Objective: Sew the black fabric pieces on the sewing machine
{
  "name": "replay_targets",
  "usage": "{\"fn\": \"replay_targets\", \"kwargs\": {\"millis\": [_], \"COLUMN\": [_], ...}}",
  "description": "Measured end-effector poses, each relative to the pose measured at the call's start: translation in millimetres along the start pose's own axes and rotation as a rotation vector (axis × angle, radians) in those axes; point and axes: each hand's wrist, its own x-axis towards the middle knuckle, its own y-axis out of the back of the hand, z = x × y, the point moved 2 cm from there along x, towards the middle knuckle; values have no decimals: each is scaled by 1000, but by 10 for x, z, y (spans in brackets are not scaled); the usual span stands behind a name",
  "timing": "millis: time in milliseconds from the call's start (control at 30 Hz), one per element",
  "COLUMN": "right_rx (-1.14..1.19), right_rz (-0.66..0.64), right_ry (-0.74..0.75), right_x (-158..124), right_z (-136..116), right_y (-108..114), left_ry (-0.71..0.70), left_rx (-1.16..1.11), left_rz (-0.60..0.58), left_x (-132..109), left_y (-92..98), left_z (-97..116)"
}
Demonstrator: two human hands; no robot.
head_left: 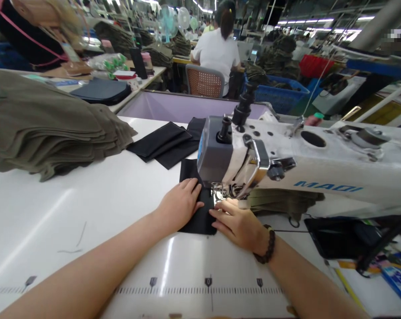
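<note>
Black panel (202, 223) sits at my 12 o'clock by the presser foot (218, 196), left hand (180, 201) flat on it, right hand (242, 225) fingers slightly apart at its 3 o'clock edge; I'd press lightly, guide straight, fingertips clear.

- The black fabric piece (202, 223) is lying on the white tabletop (54, 221), looking flat and plain, stretching lengthwise away from the viewer and showing a rounded near right corner.
- Its right edge is running beside the brightly lit needle area (218, 197), while the dark grey machine head (215, 150) is hiding part of its far right side.
- The sewing machine (307, 161) is extending its pale arm in from the right, bearing blue "MAQI" lettering (328, 186).
</note>
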Motion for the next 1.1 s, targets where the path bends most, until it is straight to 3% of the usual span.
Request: {"fn": "replay_targets", "kwargs": {"millis": [133, 400, 1100], "right_rx": [-45, -143, -117], "right_rz": [-19, 15, 19], "right_ry": [-71, -71, -148], "right_x": [11, 14, 47], "right_z": [4, 34, 49], "right_y": [7, -54, -107], "left_ry": [4, -18, -23], "left_rx": [-38, -43, -43], "left_rz": [19, 73, 73], "left_x": [44, 116, 170], "left_y": [-55, -116, -147], "left_z": [-62, -87, -132]}}
